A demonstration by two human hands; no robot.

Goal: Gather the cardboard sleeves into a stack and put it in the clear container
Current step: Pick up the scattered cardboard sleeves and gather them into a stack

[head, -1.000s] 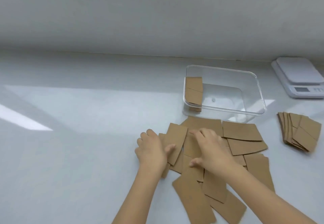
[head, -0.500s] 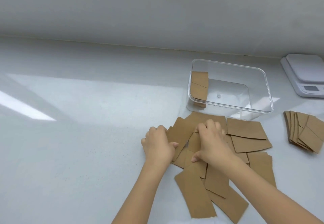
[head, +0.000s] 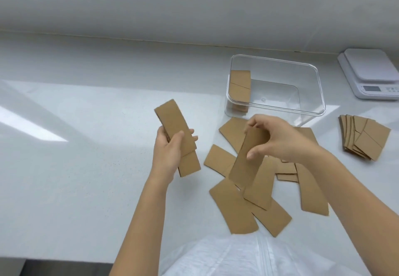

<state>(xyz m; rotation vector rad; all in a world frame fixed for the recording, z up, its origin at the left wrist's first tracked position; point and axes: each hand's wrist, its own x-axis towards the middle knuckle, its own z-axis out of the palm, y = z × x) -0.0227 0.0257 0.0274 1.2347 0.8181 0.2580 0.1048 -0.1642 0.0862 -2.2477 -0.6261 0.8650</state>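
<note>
My left hand (head: 167, 152) is raised above the white counter and grips a small stack of brown cardboard sleeves (head: 172, 124), held on edge. To its right my right hand (head: 278, 139) pinches a single cardboard sleeve (head: 246, 163) by its top end, lifted over the pile. Several loose sleeves (head: 235, 211) lie scattered flat on the counter under and around my right hand. The clear container (head: 311, 107) stands behind the pile, with a few sleeves (head: 240, 87) upright against its left wall.
A fanned stack of sleeves (head: 364, 139) lies at the right of the counter. A white kitchen scale (head: 371, 72) sits at the back right by the wall. The counter's front edge runs along the lower left, and my white shirt fills the bottom.
Both hands were pressed on the scattered pile; now each has lifted off the counter, the left with a small stack of sleeves and the right with one sleeve.
</note>
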